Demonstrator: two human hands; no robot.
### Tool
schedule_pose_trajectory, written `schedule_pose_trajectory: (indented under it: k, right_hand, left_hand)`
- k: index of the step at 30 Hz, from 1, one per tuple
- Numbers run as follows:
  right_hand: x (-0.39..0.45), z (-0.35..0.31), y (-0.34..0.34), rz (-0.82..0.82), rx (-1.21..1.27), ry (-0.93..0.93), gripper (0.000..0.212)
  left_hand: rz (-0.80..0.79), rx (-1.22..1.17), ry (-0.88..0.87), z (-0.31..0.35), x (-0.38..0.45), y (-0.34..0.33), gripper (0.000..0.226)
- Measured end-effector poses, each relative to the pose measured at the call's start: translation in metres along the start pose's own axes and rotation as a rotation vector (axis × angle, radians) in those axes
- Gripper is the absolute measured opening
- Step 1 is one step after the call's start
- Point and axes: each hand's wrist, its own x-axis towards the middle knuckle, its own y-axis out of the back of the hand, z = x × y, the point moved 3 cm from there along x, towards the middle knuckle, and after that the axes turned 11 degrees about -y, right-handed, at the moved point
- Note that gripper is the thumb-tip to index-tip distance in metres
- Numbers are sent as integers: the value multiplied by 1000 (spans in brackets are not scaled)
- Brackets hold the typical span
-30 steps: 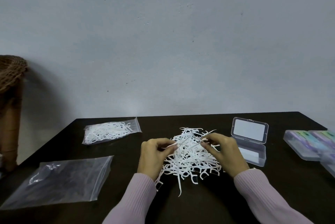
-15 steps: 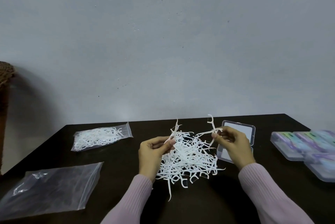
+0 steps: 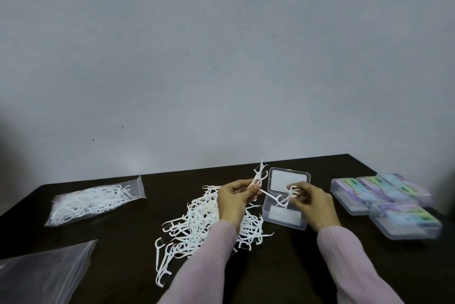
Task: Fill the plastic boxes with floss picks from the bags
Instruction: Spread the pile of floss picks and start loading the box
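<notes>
left hand: pinching few floss picks, raised
right hand: pinching picks above the open box
pile: middle of table
full bag: back left corner

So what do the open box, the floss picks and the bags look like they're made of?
The open box looks like clear rigid plastic: the dark table shows through its walls and raised lid. The floss picks look like white moulded plastic, thin and apparently matte. The full bag and the empty bag look like thin transparent film, glossy and creased. Both seem to have a zip strip, though that is less certain.
</notes>
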Motion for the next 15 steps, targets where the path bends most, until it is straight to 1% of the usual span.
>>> schedule_pose_trajectory:
  k: [5, 10, 12, 15]
  right_hand:
    - [5, 6, 6, -9, -64, 4, 37]
    - [6, 8, 6, -35, -83, 36, 33]
    - [7, 9, 5, -17, -70, 48, 30]
    - [8, 10, 8, 45, -51, 37, 23]
  left_hand:
    - [-49, 162, -45, -16, 3, -16, 13]
    - [-193, 456, -208, -21, 5, -23, 18]
    - [-258, 522, -225, -21, 5, -27, 24]
    - [-317, 568, -236, -22, 6, -29, 25]
